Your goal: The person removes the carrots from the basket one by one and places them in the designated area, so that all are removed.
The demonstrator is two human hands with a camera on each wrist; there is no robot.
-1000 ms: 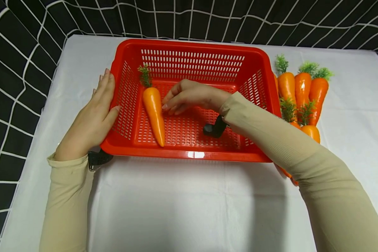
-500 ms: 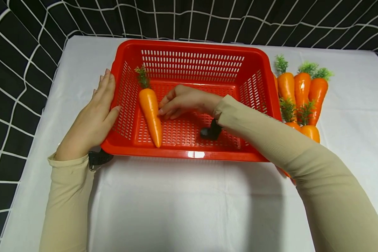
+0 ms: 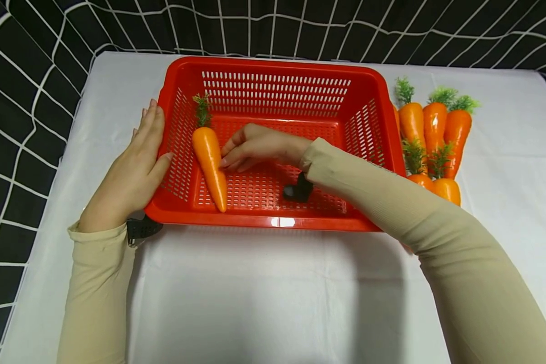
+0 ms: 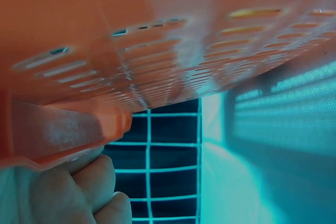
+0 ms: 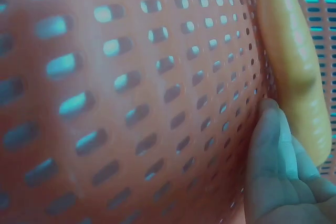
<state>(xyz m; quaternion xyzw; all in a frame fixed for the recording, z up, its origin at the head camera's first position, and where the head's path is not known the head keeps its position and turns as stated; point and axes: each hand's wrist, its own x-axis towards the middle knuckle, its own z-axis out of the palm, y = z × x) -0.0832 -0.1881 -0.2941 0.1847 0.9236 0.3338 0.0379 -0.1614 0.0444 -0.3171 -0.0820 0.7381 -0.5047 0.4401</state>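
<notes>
In the head view a red plastic basket [image 3: 273,221] stands on the table. One orange carrot [image 3: 209,164] with a green top lies along the left side of its floor, tip toward the near wall. My right hand [image 3: 261,146] is inside the basket, its fingertips at the carrot's right side. Extended fingers [image 5: 273,140] meet the carrot [image 5: 294,51] in the right wrist view, without wrapping round it. Against the outside of the basket's left rim rests my left hand [image 3: 132,164], fingers straight. In the left wrist view some of its fingers show below the basket rim [image 4: 63,156].
Several more carrots [image 3: 434,126] lie in a bunch on the white tablecloth [image 3: 264,298], right of the basket and partly hidden by the right sleeve [image 3: 391,202]. A white grid net over black cloth [image 3: 273,25] borders the table at the back and left.
My right hand has moved left inside the basket. The carrot has shifted left with it, closer to the left wall. My left hand has stayed at the rim.
</notes>
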